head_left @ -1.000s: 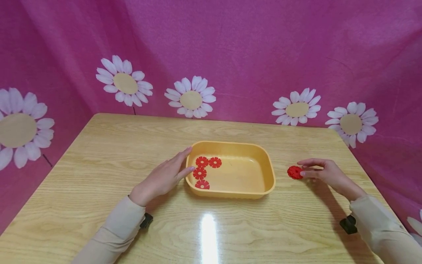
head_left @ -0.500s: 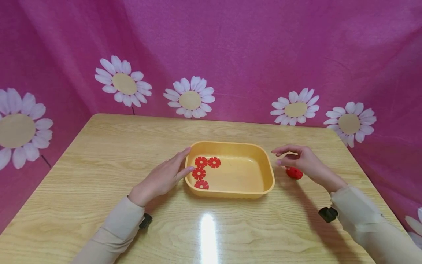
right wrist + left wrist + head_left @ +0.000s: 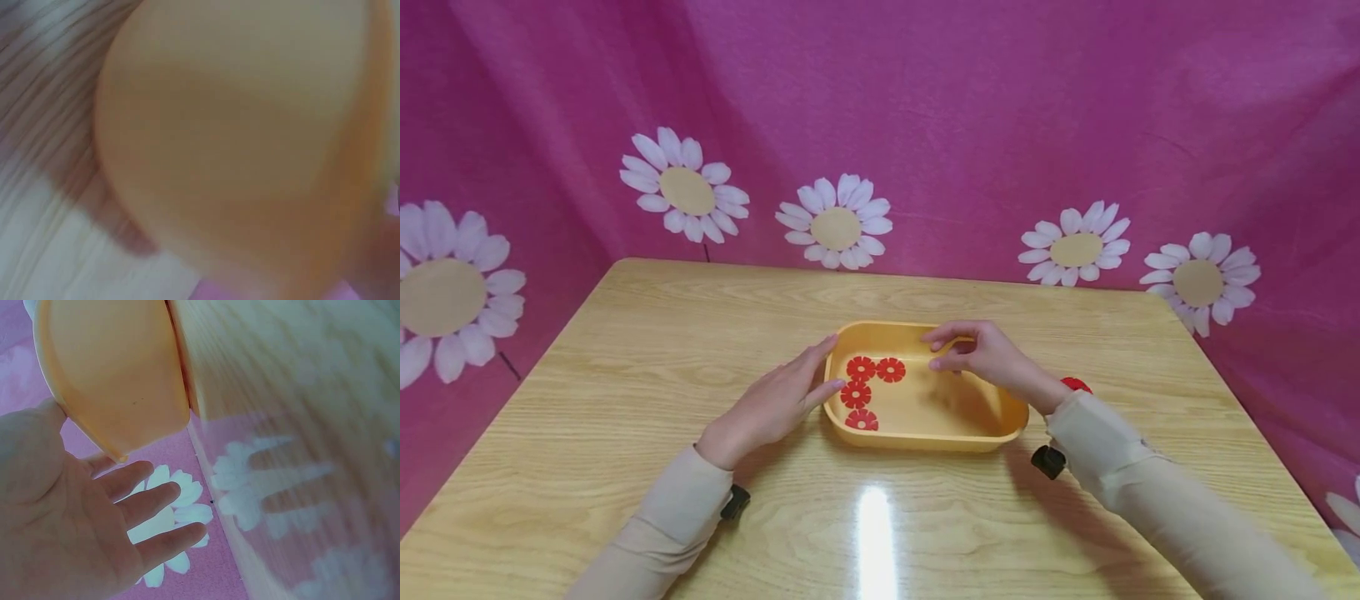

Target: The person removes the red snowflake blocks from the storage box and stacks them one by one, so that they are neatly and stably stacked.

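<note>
On the wooden worktop [image 3: 625, 375], four red snowflake discs [image 3: 847, 394] lie towards the left end of a yellow tray [image 3: 940, 439]. A left hand [image 3: 767, 408], fingers straight and spread, touches that end, presumably to steady it. Over the tray's middle hovers the right hand [image 3: 985, 352], thumb and forefinger apart; whether it holds anything I can't tell. Another red piece [image 3: 1077, 384] peeks out behind the right sleeve [image 3: 1150, 487].

The right sleeve [image 3: 1101, 446] partly hides a red piece [image 3: 1077, 384]; the right wrist view blurs the yellow tub [image 3: 219, 131].
</note>
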`<state>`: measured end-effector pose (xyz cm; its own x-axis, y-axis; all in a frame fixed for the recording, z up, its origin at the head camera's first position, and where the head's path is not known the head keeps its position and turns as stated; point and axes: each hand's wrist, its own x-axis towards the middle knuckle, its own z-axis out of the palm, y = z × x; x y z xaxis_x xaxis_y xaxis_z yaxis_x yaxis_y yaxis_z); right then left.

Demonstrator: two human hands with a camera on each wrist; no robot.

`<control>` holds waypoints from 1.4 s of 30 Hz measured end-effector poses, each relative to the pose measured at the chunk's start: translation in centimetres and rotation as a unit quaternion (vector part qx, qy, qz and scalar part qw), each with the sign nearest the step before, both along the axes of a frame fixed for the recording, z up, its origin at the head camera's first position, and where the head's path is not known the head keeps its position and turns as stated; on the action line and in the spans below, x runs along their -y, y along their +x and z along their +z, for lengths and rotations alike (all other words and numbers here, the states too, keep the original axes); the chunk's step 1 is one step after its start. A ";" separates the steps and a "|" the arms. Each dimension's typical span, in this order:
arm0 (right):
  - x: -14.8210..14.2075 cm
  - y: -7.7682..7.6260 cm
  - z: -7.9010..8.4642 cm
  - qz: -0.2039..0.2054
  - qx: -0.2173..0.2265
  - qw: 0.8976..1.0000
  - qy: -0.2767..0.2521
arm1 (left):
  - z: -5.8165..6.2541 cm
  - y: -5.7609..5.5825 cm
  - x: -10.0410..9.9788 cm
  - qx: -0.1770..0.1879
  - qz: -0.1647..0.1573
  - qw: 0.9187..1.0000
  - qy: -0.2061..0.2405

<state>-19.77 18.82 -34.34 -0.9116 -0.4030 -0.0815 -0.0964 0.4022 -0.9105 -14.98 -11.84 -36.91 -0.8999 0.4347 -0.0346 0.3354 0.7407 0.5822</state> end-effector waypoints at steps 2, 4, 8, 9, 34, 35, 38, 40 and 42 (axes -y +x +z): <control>0.8 -0.1 -0.5 0.000 0.002 1.000 0.002 | 0.1 0.0 -0.1 0.002 0.001 1.000 0.001; 1.5 -0.2 -1.0 0.002 0.004 1.000 0.005 | 0.1 0.0 -0.1 0.004 0.003 1.000 0.002; 2.8 -0.1 -1.9 0.011 0.014 1.000 0.018 | 0.2 0.0 -0.1 0.002 0.005 1.000 -0.003; 3.1 -0.1 -2.1 0.011 0.018 1.000 0.022 | 0.1 0.0 -0.1 -0.001 0.003 1.000 -0.004; 5.0 -0.7 -4.3 0.033 -0.074 0.989 0.126 | -0.1 -0.1 0.1 -0.010 -0.004 1.000 0.003; 5.1 -0.6 -4.2 0.034 -0.071 0.989 0.129 | 0.0 -0.1 0.0 -0.009 -0.004 1.000 0.003; 5.2 -0.5 -4.1 0.036 -0.065 0.988 0.133 | 0.0 -0.1 0.1 -0.012 -0.006 1.000 0.002; 5.2 -0.4 -4.1 0.043 -0.072 0.988 0.129 | 0.0 -0.1 0.1 -0.013 -0.006 1.000 0.002; 5.3 -0.3 -4.1 0.048 -0.082 0.988 0.122 | 0.0 0.0 0.1 -0.015 -0.007 1.000 0.002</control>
